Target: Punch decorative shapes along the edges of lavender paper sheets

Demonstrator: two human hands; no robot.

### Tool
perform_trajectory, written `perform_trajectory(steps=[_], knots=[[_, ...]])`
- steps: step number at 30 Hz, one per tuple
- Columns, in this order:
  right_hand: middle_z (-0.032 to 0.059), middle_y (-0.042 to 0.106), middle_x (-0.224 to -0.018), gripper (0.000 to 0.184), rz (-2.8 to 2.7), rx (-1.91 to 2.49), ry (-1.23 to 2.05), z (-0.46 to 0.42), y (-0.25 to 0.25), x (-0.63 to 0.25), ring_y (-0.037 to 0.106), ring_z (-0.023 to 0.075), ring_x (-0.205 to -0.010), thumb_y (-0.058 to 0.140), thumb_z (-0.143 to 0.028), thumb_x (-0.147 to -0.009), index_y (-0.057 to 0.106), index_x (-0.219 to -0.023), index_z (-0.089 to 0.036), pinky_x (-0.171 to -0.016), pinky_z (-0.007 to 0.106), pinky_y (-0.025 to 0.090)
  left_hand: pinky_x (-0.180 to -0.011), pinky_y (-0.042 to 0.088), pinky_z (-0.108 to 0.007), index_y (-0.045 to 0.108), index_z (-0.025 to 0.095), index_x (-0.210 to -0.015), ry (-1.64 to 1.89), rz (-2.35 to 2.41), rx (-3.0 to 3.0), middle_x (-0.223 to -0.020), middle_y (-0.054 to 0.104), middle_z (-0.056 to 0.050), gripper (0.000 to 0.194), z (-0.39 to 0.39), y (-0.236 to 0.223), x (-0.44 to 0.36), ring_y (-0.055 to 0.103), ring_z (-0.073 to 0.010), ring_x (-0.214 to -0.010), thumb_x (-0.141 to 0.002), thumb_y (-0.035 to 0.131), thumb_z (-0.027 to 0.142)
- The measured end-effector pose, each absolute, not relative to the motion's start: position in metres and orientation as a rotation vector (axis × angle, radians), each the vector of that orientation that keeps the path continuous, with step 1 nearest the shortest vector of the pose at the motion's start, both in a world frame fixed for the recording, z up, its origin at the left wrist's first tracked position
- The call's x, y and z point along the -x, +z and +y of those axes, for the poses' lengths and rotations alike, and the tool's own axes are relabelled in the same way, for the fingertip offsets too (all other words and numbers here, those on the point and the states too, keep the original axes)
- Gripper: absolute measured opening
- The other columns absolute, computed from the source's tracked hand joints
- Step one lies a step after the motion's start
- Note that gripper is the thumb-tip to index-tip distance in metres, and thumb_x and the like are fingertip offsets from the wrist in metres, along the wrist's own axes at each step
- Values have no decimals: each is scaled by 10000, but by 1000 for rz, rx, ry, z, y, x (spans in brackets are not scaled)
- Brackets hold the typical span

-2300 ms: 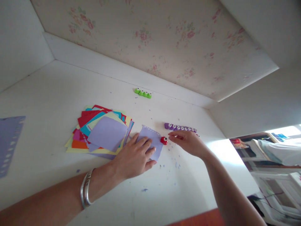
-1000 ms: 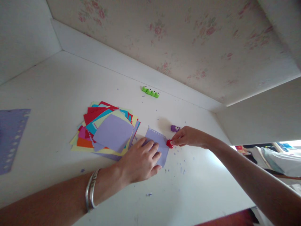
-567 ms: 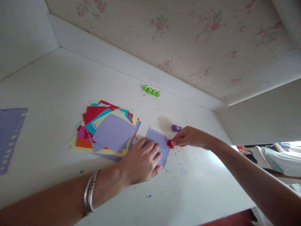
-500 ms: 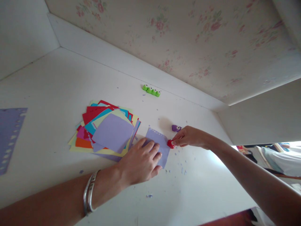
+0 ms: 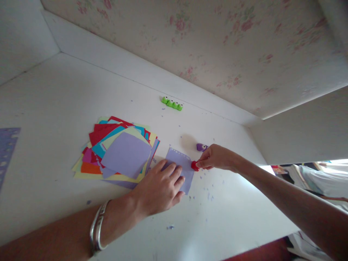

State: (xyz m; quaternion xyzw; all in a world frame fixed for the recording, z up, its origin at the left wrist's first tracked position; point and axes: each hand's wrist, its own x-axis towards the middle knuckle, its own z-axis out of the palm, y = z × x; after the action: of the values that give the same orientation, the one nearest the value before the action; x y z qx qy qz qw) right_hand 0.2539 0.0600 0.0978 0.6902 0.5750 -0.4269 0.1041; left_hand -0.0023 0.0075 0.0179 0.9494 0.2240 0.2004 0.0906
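Observed from where I stand: left hand [image 5: 161, 189] lies flat, fingers a little apart and gripping nothing, on a purple slip [image 5: 181, 159] with a row of small holes, centre of frame. Right hand [image 5: 209, 159], right of centre, pinches a small red piece [image 5: 194, 166] between thumb and fingers, at the slip's right edge. Just above that hand, a purple piece [image 5: 201, 146] with an eye, partly hidden. Paper stack [image 5: 126, 156], mixed colours, left of centre; green row [image 5: 172, 103] of eyed pieces, upper centre. Purple scraps [image 5: 210, 196] scattered lower right of the slip.
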Motion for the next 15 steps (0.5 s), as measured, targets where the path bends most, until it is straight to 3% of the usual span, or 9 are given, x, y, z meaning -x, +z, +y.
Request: perform_trajectory(steps=[15], knots=[[71, 747, -642, 124, 1676, -2034, -1177, 67, 100, -244, 710, 218, -686, 773, -317, -649, 819, -707, -217, -609, 295, 545, -1006, 376, -450, 643, 176, -1164, 623, 660, -2804, -1243, 628, -106, 329, 7, 15, 1, 542, -264, -1128, -970, 514, 408]])
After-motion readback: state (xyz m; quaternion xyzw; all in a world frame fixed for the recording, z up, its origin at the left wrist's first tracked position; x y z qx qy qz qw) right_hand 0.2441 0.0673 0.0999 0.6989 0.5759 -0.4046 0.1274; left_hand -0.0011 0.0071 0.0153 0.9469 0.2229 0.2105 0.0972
